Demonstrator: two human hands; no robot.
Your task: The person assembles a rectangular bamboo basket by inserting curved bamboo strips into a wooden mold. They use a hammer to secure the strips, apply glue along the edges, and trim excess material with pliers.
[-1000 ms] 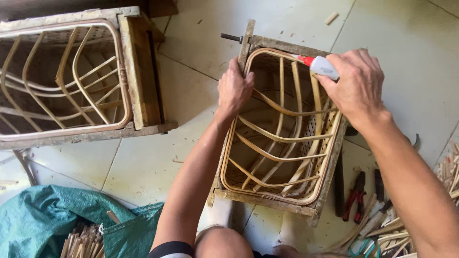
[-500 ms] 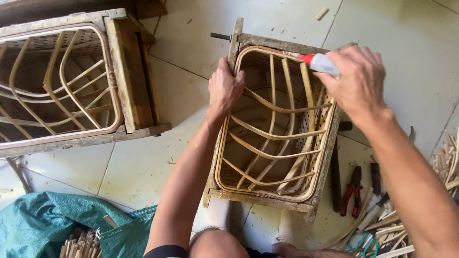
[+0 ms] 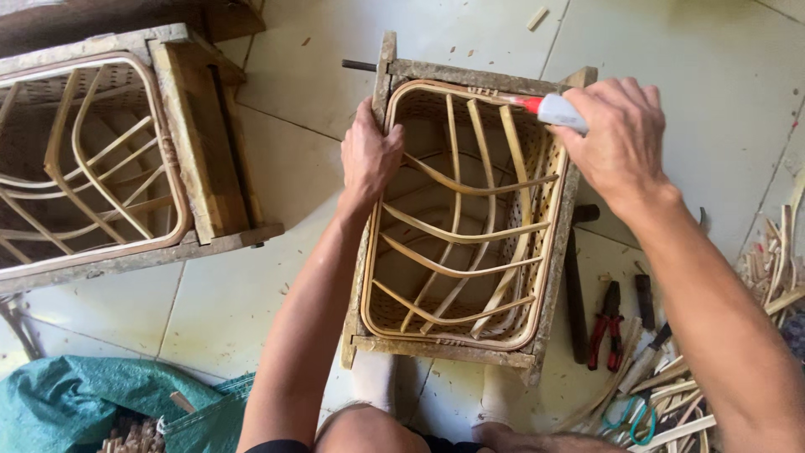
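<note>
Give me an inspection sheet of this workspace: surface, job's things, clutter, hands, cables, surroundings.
Surface: pale tiled floor, scattered chips.
Job's things: woven cane basket in a worn wooden frame; white tube with a red nozzle.
Clutter: red-handled pliers, dark hammer, cane offcuts.
Hands: left hand grips the basket rim; right hand holds the tube at the far rim.
Cables: nothing seen.
Surroundings: second framed cane basket, green tarp bag.

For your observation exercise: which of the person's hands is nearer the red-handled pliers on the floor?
Right. The right hand is above the pliers; the left hand grips the basket frame's far side.
</note>
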